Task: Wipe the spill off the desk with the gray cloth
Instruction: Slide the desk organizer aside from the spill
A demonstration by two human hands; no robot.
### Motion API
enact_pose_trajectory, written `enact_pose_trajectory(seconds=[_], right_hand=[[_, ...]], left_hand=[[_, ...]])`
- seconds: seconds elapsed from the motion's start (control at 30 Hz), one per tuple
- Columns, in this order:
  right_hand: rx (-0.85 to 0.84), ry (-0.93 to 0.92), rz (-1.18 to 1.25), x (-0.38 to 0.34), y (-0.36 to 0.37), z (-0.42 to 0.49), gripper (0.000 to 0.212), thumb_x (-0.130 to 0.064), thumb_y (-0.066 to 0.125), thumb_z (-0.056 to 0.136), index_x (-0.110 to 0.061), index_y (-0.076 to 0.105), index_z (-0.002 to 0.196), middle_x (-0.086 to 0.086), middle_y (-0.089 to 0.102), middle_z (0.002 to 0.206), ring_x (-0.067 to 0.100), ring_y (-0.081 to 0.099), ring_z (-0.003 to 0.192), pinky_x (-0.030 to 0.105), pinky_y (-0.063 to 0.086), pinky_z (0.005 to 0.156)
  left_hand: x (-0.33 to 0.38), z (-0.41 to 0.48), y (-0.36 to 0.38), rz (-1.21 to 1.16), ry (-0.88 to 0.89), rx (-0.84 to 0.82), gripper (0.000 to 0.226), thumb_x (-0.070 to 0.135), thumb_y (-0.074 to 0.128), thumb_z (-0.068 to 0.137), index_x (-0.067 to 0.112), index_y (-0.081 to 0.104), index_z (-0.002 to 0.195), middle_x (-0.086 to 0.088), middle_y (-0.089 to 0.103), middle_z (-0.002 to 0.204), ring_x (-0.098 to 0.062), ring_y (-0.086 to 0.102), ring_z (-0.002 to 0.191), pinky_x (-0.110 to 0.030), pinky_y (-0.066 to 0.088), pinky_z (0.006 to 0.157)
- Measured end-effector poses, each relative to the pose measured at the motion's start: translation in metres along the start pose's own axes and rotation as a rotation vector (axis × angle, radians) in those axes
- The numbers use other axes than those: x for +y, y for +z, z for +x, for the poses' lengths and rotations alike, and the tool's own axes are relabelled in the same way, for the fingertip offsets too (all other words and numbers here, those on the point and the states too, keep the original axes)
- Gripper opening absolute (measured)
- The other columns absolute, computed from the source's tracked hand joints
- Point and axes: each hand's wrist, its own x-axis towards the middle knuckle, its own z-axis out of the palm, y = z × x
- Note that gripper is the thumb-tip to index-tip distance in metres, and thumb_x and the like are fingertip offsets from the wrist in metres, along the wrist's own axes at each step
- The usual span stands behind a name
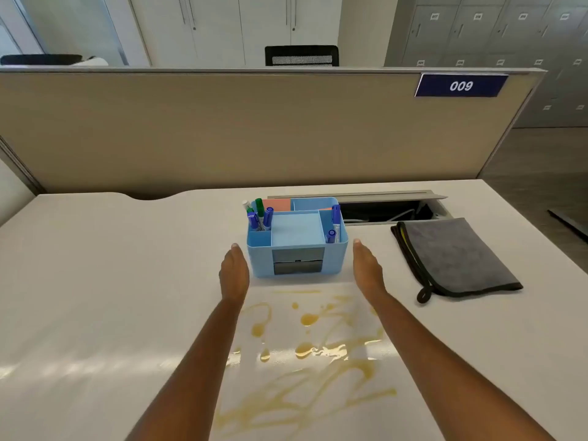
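Both hands flat, fingers extended, holding nothing: left hand (234, 272), right hand (367, 268). The gray cloth (458, 257) lies just right of the right hand; the spill (305, 348) spreads below both palms.

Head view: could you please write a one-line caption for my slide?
Open hands flank a blue organizer behind a yellow spill; gray cloth lies untouched.

Organiser: a light blue plastic desk organiser (297, 241) with several compartments and a grey drawer front.
Markers: blue and green capped markers (260, 214) stand in its left compartment; two more blue markers (333, 222) sit at the right.
Notes: a pink sticky pad (276, 204) lies in a rear compartment.
Partition: a beige fabric divider panel (222, 132) carries a dark blue sign reading 009 (460, 86).
Cable tray: an open grey flap (381, 210) is behind the organiser.
Chair: a black mesh chair back (301, 56) shows beyond the divider.
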Motion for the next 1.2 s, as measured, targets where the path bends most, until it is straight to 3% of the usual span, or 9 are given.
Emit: enact_pose_trajectory(seconds=[0.13, 0.23, 0.3, 0.37, 0.57, 0.87, 0.93, 1.13, 1.2], right_hand=[[-0.047, 0.107, 0.104, -0.02, 0.002, 0.015, 0.047, -0.038, 0.029, 0.099, -0.004, 0.047, 0.127, 0.019, 0.057, 0.117, 0.023, 0.049, 0.096, 0.034, 0.044, 0.083], [-0.082, 0.143, 0.106, -0.023, 0.005, 0.022, 0.037, -0.025, 0.046, 0.095, 0.0, 0.051, 0.122, 0.019, 0.059, 0.111, 0.022, 0.049, 0.091, 0.031, 0.051, 0.07], [-0.044, 0.12, 0.057, -0.026, 0.006, 0.023, 0.03, -0.019, 0.051, 0.092, 0.001, 0.056, 0.114, 0.021, 0.061, 0.115, 0.025, 0.053, 0.089, 0.023, 0.045, 0.052], [0.011, 0.099, 0.054, -0.03, 0.008, 0.025, 0.019, -0.015, 0.054, 0.091, 0.0, 0.058, 0.101, 0.023, 0.063, 0.108, 0.031, 0.06, 0.093, 0.022, 0.039, 0.047], [0.061, 0.072, -0.036, -0.039, 0.016, 0.02, 0.017, -0.015, 0.06, 0.088, -0.004, 0.048, 0.084, 0.024, 0.064, 0.115, 0.024, 0.052, 0.079, 0.02, 0.031, 0.039], [0.002, 0.042, 0.024, -0.062, 0.069, -0.006, 0.028, -0.016, 0.061, 0.088, 0.007, 0.06, 0.106, 0.022, 0.066, 0.113, 0.033, 0.065, 0.098, 0.024, 0.043, 0.05], [-0.011, 0.035, 0.031, -0.068, 0.084, -0.011, 0.027, -0.015, 0.061, 0.088, 0.006, 0.06, 0.105, 0.022, 0.066, 0.113, 0.033, 0.065, 0.099, 0.025, 0.044, 0.05], [-0.037, 0.021, 0.059, -0.084, 0.12, -0.018, 0.026, -0.011, 0.06, 0.087, 0.006, 0.06, 0.106, 0.023, 0.065, 0.114, 0.037, 0.063, 0.102, 0.044, 0.055, 0.084], [-0.047, 0.016, 0.061, -0.087, 0.131, -0.02, 0.026, -0.01, 0.059, 0.088, 0.006, 0.06, 0.108, 0.023, 0.065, 0.115, 0.038, 0.063, 0.102, 0.045, 0.055, 0.085]], left_hand=[[0.019, 0.007, 0.003, -0.032, -0.035, 0.013, 0.047, 0.036, 0.031, 0.096, -0.002, 0.05, 0.118, -0.022, 0.055, 0.128, -0.037, 0.052, 0.116, -0.046, 0.044, 0.103], [0.023, 0.011, 0.005, 0.122, 0.018, -0.027, 0.034, 0.03, 0.043, 0.093, 0.0, 0.058, 0.101, -0.025, 0.062, 0.117, -0.04, 0.062, 0.102, -0.039, 0.052, 0.082], [0.024, 0.016, 0.005, 0.224, 0.011, -0.035, 0.023, 0.022, 0.046, 0.091, 0.003, 0.052, 0.079, -0.024, 0.067, 0.107, -0.04, 0.067, 0.09, -0.026, 0.045, 0.059], [0.026, 0.021, 0.005, 0.258, -0.001, -0.009, 0.029, 0.015, 0.049, 0.089, 0.005, 0.044, 0.062, -0.024, 0.069, 0.099, -0.039, 0.068, 0.088, -0.02, 0.035, 0.048], [0.03, 0.023, 0.001, 0.377, 0.083, 0.094, 0.011, 0.005, 0.055, 0.085, 0.0, 0.049, 0.078, -0.027, 0.065, 0.097, -0.038, 0.063, 0.096, -0.036, 0.049, 0.075], [0.026, 0.049, -0.053, 0.361, 0.101, 0.242, 0.015, 0.004, 0.057, 0.084, -0.001, 0.05, 0.073, -0.019, 0.054, 0.079, -0.028, 0.051, 0.073, -0.03, 0.038, 0.066], [0.028, 0.053, -0.066, 0.369, 0.092, 0.27, 0.013, 0.004, 0.059, 0.083, -0.003, 0.052, 0.074, -0.022, 0.057, 0.083, -0.03, 0.053, 0.074, -0.029, 0.039, 0.067], [0.026, 0.066, -0.098, 0.359, 0.033, 0.334, 0.018, 0.004, 0.063, 0.081, -0.01, 0.061, 0.092, -0.03, 0.065, 0.107, -0.039, 0.061, 0.09, -0.04, 0.048, 0.079], [0.023, 0.071, -0.107, 0.355, 0.017, 0.352, 0.016, 0.003, 0.064, 0.08, -0.01, 0.062, 0.089, -0.03, 0.065, 0.106, -0.034, 0.056, 0.081, -0.039, 0.047, 0.077]])
